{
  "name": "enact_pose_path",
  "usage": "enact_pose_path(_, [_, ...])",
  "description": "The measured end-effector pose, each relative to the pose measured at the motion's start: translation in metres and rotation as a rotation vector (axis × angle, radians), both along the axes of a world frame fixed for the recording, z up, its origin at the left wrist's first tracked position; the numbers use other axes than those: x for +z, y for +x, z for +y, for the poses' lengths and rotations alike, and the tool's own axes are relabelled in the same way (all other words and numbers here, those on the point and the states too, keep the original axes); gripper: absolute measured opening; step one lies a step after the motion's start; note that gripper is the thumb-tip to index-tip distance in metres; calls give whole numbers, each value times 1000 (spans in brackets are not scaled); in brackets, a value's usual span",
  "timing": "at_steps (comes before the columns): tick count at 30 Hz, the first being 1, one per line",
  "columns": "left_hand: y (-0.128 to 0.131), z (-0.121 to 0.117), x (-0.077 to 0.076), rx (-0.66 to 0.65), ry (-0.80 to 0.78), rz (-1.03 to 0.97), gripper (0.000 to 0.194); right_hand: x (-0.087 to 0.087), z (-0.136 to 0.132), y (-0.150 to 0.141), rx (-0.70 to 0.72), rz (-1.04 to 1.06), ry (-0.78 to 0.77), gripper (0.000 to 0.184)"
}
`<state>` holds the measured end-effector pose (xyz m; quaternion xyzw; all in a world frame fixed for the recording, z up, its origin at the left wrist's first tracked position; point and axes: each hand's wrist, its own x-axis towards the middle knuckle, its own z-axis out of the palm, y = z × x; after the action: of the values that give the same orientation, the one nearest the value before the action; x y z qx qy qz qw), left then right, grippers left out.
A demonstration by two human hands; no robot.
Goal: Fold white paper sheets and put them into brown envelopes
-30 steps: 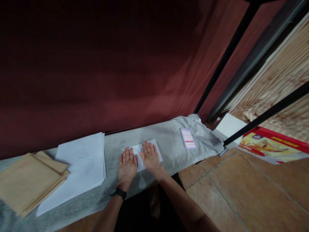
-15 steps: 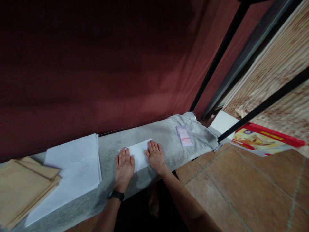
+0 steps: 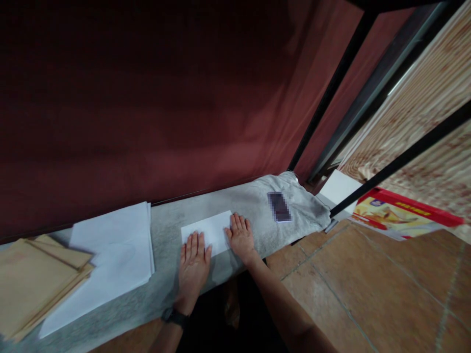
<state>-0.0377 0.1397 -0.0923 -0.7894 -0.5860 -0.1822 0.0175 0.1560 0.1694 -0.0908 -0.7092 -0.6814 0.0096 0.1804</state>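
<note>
Resting flat, outstretched and palm-down, left hand [image 3: 193, 267] and right hand [image 3: 241, 239] touch the white paper [image 3: 212, 231]

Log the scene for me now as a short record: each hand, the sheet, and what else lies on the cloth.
Left hand: open, fingers on the near left part of the sheet
Right hand: open, at the sheet's right edge
Sheet: white, flat on the grey cloth
Left side: brown stack, overlapping the white stack
Right side: pixelated item, dark, apart from the right hand
</note>
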Motion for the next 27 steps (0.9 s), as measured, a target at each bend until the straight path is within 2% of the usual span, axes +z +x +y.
enact_pose_path(3, [0,-19,-1,-29,-1,11,62,1,0,0,-7,1,-11,60])
enact_pose_path(7, [-11,-29,-3,-22,30,7,68,4,-2,2,-30,16,-17,60])
enact_pose_path(11, [-25,-34,-5,-5,75,-10,70,7,-10,10,-66,40,-23,58])
enact_pose_path(15, [-31,-39,-8,-5,97,-44,70,14,-18,15,-46,83,-25,44])
enact_pose_path(22, [-29,-40,-8,0,108,-56,72,35,-15,-1,-177,204,-160,30])
enact_pose_path(27, [-29,-38,-9,15,84,-34,72,42,-10,-4,-226,296,-203,28])
